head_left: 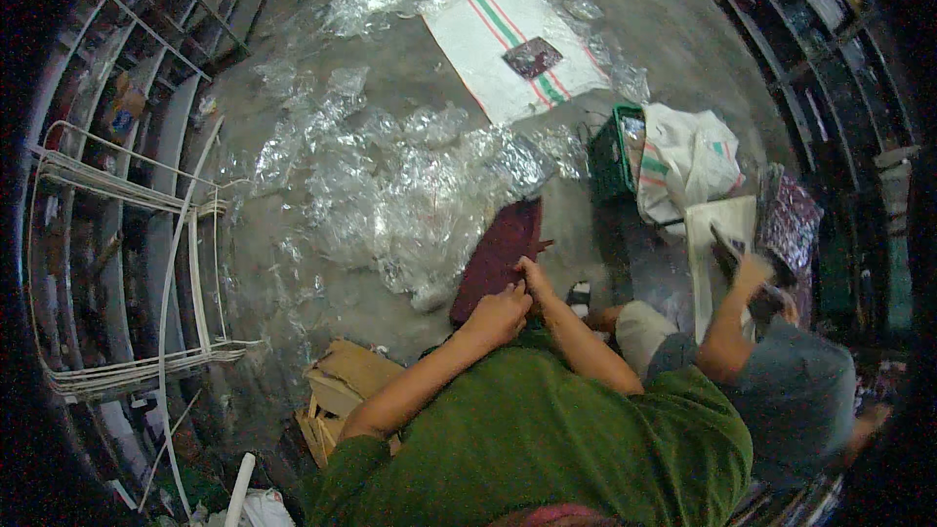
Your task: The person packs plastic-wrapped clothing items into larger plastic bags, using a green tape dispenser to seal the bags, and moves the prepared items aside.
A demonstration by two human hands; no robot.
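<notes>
I am holding a dark red cloth [503,252] with both of my hands, just in front of my green shirt [547,434]. My left hand [500,315] is closing into a fist on the lower edge of the cloth, and my right hand [532,275] is pinching the same cloth a little higher, with the fingers pressing together on it. The cloth is lying on the grey floor [390,68] and is touching a big heap of crumpled clear plastic wrapping [400,185] at its left side. Farther away a white woven sack with green and red stripes [512,39] is lying flat. At my right another person in a grey shirt [795,395] is lifting a hand [752,271], near a green crate [613,151]. At my left a white wire rack [127,263] is standing.
</notes>
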